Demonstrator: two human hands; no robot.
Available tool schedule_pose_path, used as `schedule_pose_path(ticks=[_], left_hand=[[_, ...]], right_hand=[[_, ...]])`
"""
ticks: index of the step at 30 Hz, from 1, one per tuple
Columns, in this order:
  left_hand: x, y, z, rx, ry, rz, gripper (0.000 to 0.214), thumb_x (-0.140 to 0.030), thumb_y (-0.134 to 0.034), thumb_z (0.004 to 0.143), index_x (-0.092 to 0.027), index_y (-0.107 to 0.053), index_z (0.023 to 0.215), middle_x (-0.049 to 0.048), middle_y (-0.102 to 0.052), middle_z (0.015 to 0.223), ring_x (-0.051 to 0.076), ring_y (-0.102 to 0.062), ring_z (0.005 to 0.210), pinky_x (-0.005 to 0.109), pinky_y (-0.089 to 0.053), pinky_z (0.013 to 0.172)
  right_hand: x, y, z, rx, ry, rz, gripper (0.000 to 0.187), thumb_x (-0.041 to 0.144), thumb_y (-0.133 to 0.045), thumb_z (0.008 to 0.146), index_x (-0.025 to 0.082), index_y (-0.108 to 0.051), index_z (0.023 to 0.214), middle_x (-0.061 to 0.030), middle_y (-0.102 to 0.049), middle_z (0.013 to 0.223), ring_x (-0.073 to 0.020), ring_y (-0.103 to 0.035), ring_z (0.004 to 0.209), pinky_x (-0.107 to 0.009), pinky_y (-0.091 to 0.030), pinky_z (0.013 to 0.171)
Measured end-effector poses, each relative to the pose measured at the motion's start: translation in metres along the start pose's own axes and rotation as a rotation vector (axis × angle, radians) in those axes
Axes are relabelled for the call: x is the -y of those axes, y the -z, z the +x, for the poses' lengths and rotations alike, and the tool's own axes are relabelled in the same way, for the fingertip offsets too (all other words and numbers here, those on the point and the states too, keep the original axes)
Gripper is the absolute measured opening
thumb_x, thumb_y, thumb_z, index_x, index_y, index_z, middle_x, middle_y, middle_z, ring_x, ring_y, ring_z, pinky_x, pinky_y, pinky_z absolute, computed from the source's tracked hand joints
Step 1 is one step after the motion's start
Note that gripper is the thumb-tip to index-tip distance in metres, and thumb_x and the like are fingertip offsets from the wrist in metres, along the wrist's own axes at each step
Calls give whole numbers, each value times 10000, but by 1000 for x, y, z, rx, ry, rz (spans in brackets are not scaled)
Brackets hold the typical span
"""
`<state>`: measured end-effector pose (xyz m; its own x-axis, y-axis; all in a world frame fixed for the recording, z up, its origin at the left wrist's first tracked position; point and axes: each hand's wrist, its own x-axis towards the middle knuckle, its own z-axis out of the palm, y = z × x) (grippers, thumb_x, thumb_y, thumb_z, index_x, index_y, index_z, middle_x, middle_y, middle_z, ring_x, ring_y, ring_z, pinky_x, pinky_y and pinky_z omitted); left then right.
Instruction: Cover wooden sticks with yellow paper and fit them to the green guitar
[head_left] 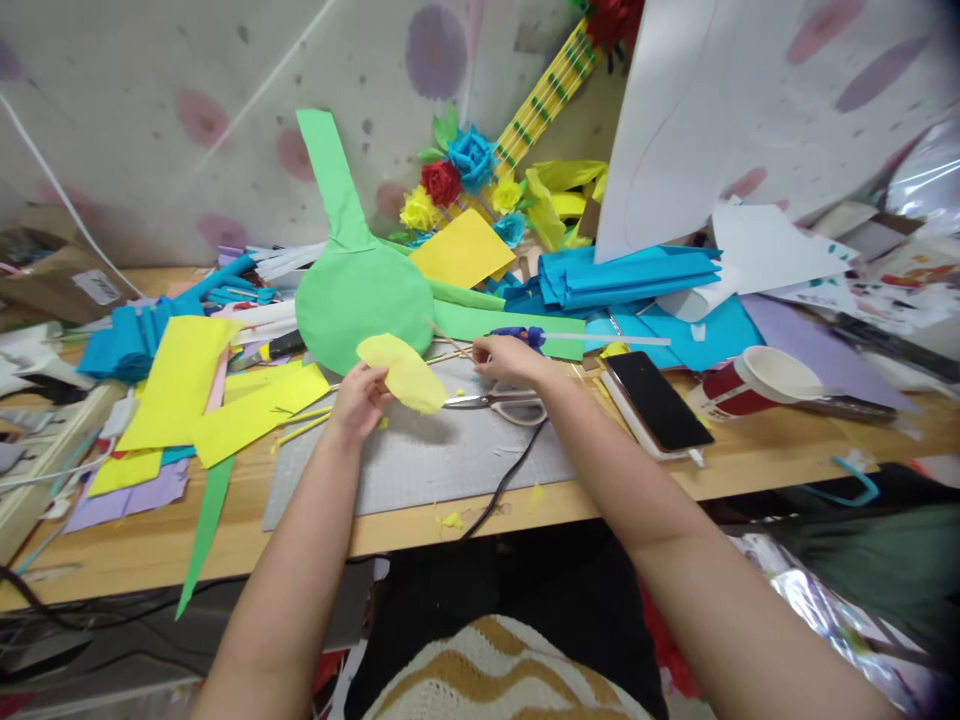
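My left hand [360,402] pinches the edge of a yellow paper petal [403,373], held above the grey cutting mat [442,470]. To its right, my right hand [501,360] is closed, its fingertips at the end of a thin stick [448,355]. Part of the fingers' grip is hidden from view. A blue glue gun [525,336] with a clear glue stick lies just behind that hand. Scissors [491,401] rest on the mat below it. Behind both hands lies a large green paper-covered round piece [364,305] with a strip sticking up.
Yellow paper sheets [255,415] lie at left, blue crepe rolls [626,278] at back right. A phone [660,400] and a tilted paper cup [750,382] stand right. Paper flowers [472,160] sit at the back. A black cable [506,485] crosses the front edge.
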<state>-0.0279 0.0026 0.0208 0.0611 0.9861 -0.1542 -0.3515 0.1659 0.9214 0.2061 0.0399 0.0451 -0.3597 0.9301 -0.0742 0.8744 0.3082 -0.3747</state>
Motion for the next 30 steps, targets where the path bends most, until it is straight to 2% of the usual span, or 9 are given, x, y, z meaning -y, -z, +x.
schedule_pose_path(ticks=[5, 7, 11, 13, 15, 17, 22, 26, 30], left_hand=[[23, -4, 6, -74, 24, 307, 436, -109, -541, 649, -168, -432, 1066, 43, -654, 791, 144, -623, 584, 259, -510, 504], [32, -6, 6, -74, -7, 412, 513, -123, -537, 669, -186, -363, 1148, 60, -650, 841, 158, -627, 600, 269, -506, 497], [31, -6, -1, -202, -281, 640, 581, -160, -557, 690, -203, -338, 1226, 117, -573, 1096, 162, -625, 750, 264, -504, 600], [25, -7, -6, -337, -479, 740, 521, -188, -568, 696, -195, -411, 1193, 133, -488, 1207, 174, -592, 880, 266, -494, 672], [21, -8, -9, -402, -566, 753, 405, -226, -568, 709, -178, -497, 1105, 132, -478, 1197, 178, -566, 927, 267, -487, 705], [22, -11, -8, -329, -500, 647, 324, -272, -561, 722, -162, -537, 1026, 115, -548, 1072, 164, -585, 859, 265, -492, 681], [27, -18, 0, -60, -134, 210, 308, -330, -612, 674, -133, -550, 901, 62, -641, 812, 139, -623, 664, 268, -509, 609], [25, -17, 2, -92, -80, 94, 261, -299, -655, 626, -130, -539, 788, 34, -640, 738, 119, -624, 628, 232, -510, 576], [23, -14, 4, -102, -90, 39, 252, -290, -659, 620, -144, -523, 773, 12, -626, 718, 107, -619, 634, 204, -509, 540]], right_hand=[[2, -4, -20, 148, 2, 723, 87, 213, -521, 722, 177, -485, 792, -12, -593, 732, -113, -581, 646, -205, -448, 528], [9, -12, -25, 245, 43, 886, 118, 239, -510, 739, 188, -467, 835, -8, -594, 742, -115, -594, 655, -197, -455, 502], [23, -26, -28, 305, 50, 944, 107, 260, -475, 768, 190, -435, 839, 4, -586, 709, -96, -579, 570, -169, -409, 420], [27, -29, -28, 308, 62, 913, 86, 242, -461, 773, 185, -434, 831, 20, -566, 660, -81, -548, 517, -166, -391, 409], [31, -29, -26, 338, 84, 859, 63, 215, -446, 774, 176, -446, 823, 35, -535, 610, -66, -503, 472, -167, -377, 411], [35, -29, -25, 366, 115, 802, 66, 193, -428, 773, 165, -467, 820, 44, -509, 588, -53, -457, 447, -167, -356, 414], [43, -34, -18, 375, 196, 724, 94, 202, -420, 772, 150, -498, 771, 43, -493, 605, -45, -417, 450, -175, -335, 431], [39, -35, -17, 276, 137, 662, 177, 299, -437, 780, 153, -535, 757, 29, -520, 604, -60, -446, 465, -188, -345, 445], [15, -19, -35, 142, 29, 628, 240, 389, -492, 747, 165, -559, 799, 16, -557, 619, -77, -486, 510, -192, -353, 474]])
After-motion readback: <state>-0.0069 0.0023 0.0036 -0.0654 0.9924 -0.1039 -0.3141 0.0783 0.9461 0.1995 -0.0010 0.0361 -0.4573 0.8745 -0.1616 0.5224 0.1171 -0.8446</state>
